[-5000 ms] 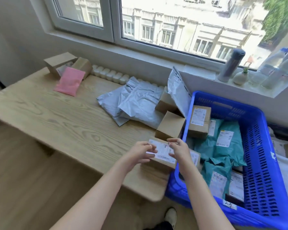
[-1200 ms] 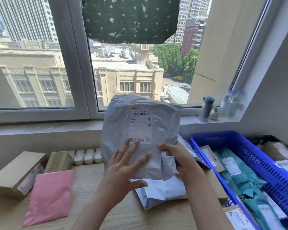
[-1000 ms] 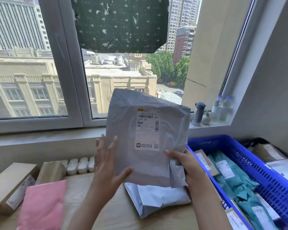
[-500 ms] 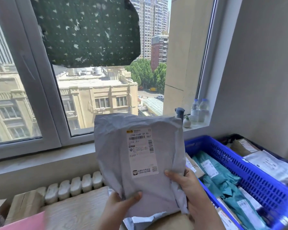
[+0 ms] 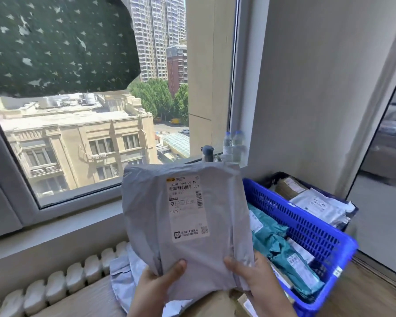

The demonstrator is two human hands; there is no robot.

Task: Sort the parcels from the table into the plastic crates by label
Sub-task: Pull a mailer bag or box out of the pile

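I hold a grey plastic mailer parcel (image 5: 188, 225) upright in front of me, its white shipping label (image 5: 186, 208) facing me. My left hand (image 5: 157, 287) grips its bottom left corner and my right hand (image 5: 256, 284) grips its bottom right corner. To the right stands a blue plastic crate (image 5: 306, 227) with teal mailers (image 5: 281, 245) and labelled parcels inside. Behind it a dark crate (image 5: 350, 208) holds white and brown parcels (image 5: 318, 204). Another grey mailer (image 5: 121, 273) lies on the wooden table (image 5: 87, 300) under the held one.
A row of white ribbed blocks (image 5: 62, 280) lines the table's back edge under the window sill (image 5: 55, 229). Two water bottles (image 5: 232, 146) and a grey flask (image 5: 207, 153) stand on the sill. A wall (image 5: 318, 88) rises at the right.
The view has swung up and to the right. The grey mailer stays upright in both hands, and my grip has slid to its bottom corners. The pink mailer and left boxes have left the view.
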